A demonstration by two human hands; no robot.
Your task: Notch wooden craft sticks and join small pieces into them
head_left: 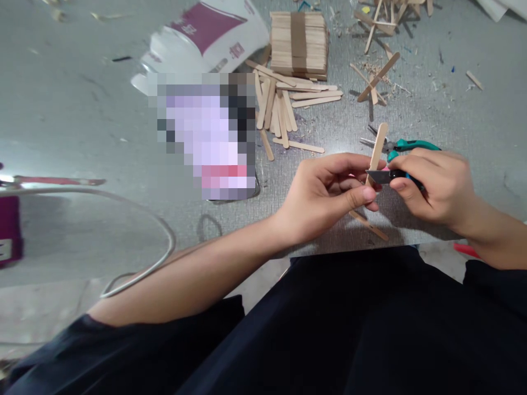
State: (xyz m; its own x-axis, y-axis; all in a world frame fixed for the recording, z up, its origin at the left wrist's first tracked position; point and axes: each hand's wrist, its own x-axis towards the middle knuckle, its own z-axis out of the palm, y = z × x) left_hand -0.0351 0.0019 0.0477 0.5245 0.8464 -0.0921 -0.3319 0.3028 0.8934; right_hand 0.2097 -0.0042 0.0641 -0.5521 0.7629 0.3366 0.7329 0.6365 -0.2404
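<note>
My left hand (329,192) is closed in a pinch on a pale wooden craft stick (377,148) that stands nearly upright above the mat. My right hand (432,186) is closed on a small utility knife (381,176), and its grey blade lies against the stick just above my left thumb. A second stick (370,225) lies flat on the mat under my hands.
Teal-handled pliers (411,145) lie just behind my right hand. Loose sticks (284,107) and a banded stack (298,44) sit further back, with a white-and-purple bag (206,33) to their left. A grey cable (156,219) loops at the left. Glued stick pieces (376,79) lie at the back right.
</note>
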